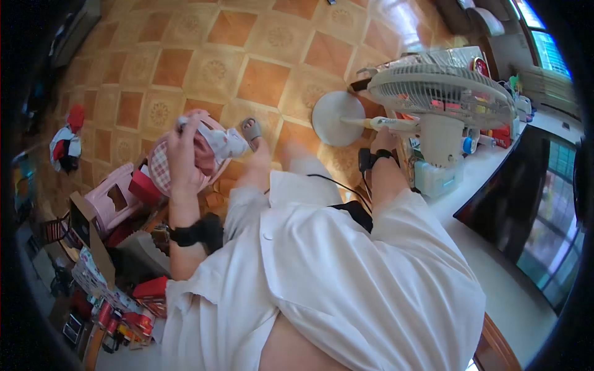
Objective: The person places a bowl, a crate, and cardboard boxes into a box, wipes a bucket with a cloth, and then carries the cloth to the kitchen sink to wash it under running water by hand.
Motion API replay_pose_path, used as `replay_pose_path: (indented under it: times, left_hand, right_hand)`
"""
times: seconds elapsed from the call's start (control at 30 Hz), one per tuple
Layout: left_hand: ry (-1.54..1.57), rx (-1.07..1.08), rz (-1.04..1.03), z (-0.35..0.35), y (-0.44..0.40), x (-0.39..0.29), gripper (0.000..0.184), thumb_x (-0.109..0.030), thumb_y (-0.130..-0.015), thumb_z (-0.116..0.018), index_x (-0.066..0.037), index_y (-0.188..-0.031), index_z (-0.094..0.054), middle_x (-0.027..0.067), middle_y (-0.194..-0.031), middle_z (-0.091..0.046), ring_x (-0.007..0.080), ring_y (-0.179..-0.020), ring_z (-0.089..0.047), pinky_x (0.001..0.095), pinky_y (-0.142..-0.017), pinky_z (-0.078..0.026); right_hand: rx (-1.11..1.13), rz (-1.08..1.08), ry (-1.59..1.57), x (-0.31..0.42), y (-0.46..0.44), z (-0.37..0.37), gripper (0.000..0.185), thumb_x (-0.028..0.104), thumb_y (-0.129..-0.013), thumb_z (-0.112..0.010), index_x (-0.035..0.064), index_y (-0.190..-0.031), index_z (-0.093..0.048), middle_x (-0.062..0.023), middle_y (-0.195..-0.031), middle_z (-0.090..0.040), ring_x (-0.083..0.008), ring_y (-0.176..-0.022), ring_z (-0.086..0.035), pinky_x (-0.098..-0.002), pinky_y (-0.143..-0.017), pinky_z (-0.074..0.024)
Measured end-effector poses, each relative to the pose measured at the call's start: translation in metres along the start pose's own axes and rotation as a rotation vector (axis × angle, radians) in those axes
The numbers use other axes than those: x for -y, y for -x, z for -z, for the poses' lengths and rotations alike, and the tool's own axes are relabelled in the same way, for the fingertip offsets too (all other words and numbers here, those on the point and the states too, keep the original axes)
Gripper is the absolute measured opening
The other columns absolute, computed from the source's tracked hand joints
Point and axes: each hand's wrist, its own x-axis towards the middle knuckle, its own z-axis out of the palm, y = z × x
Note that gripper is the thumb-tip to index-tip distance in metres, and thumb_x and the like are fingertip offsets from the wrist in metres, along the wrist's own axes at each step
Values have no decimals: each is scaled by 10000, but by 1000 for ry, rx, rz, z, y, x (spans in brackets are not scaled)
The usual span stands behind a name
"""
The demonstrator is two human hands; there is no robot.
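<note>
My right hand (385, 141) is closed round the pole of a white standing fan (440, 93), just below its motor housing. The fan's round base (338, 119) rests on the tiled floor. On the other side, my left hand (184, 145) reaches over a pink checked round item (159, 166), its fingers curled on a bundle of cloth. That bundle has a dusty-pink cloth (207, 154) and a white cloth (228, 143) draped across it. Part of the cloth is hidden behind my hand and forearm. Black bands are strapped on both my wrists.
A white counter with a dark television (526, 216) runs along the right. At lower left are a pink case (111, 193), an open cardboard box (93, 238) and red packets (150, 290). Clothes (66, 145) lie on the floor at far left. A thin black cable crosses my lap.
</note>
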Motion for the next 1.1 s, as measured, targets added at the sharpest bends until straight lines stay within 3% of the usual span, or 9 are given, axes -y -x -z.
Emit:
replay_pose_path:
  times: [0.13,0.23,0.33,0.43,0.57,0.73,0.9,0.97,1.1]
  left_hand:
    - [-30,27,16,-10,-83,-25,325,-227,-992,-651,6,-1219,-642,76,-1116,-667,149,-1003,-638,259,-873,-505]
    - [-128,16,45,-9,-144,-22,352,-243,-984,-674,-4,-1240,-645,59,-1103,-653,125,-972,-616,250,-852,-495]
    - [-182,6,59,-20,-182,-32,353,-251,-975,-691,-16,-1234,-652,52,-1096,-645,111,-963,-605,252,-822,-498]
    - [-136,-3,136,-47,-234,-50,325,-232,-976,-685,-6,-1207,-650,52,-1072,-650,103,-936,-606,252,-811,-503]
    - [-193,36,107,-82,-298,-80,318,-249,-976,-687,-38,-1214,-662,32,-1078,-635,112,-987,-608,272,-850,-510]
    - [-109,93,134,-110,-359,-120,297,-234,-978,-684,-42,-1203,-664,7,-1004,-623,93,-911,-609,270,-800,-518]
    - [-34,69,100,-127,-396,-187,285,-235,-976,-680,-43,-1186,-664,-13,-969,-606,80,-878,-590,252,-777,-502]
    - [19,83,72,-125,-409,-222,275,-215,-973,-689,-36,-1179,-654,-6,-960,-610,81,-862,-591,255,-755,-504]
    - [62,109,-37,-80,-470,-286,237,-193,-975,-686,-38,-1152,-659,-14,-940,-610,72,-839,-579,245,-745,-493]
  right_hand:
    - [-279,-58,-113,7,-21,-58,517,365,-913,-688,20,-1288,-600,-197,-1320,-616,-324,-1230,-597,-489,-950,-544]
    - [67,-150,138,-9,-47,-87,487,352,-917,-679,29,-1273,-598,-184,-1269,-620,-314,-1173,-609,-476,-905,-539]
    - [248,-96,364,-36,-75,-94,457,339,-921,-671,39,-1257,-597,-171,-1218,-624,-303,-1115,-621,-463,-860,-535]
    - [294,-113,467,-68,-85,-83,428,326,-924,-663,48,-1242,-595,-157,-1167,-628,-293,-1058,-633,-450,-815,-530]
    - [268,-354,375,-81,-60,-51,388,308,-929,-651,60,-1221,-592,-139,-1099,-634,-279,-981,-648,-433,-755,-523]
    - [270,-577,280,-78,-22,-44,339,286,-935,-638,75,-1196,-589,-117,-1014,-640,-262,-885,-668,-411,-680,-515]
    - [315,-675,125,-50,31,-128,290,264,-941,-624,90,-1170,-586,-95,-929,-647,-245,-790,-688,-390,-605,-507]
    - [347,-620,93,-3,66,-191,280,260,-942,-621,93,-1165,-586,-90,-912,-649,-242,-771,-692,-385,-590,-506]
    - [701,-49,359,175,150,-338,373,255,-953,-601,9,-1233,-622,-118,-1002,-707,-208,-826,-711,-309,-618,-529]
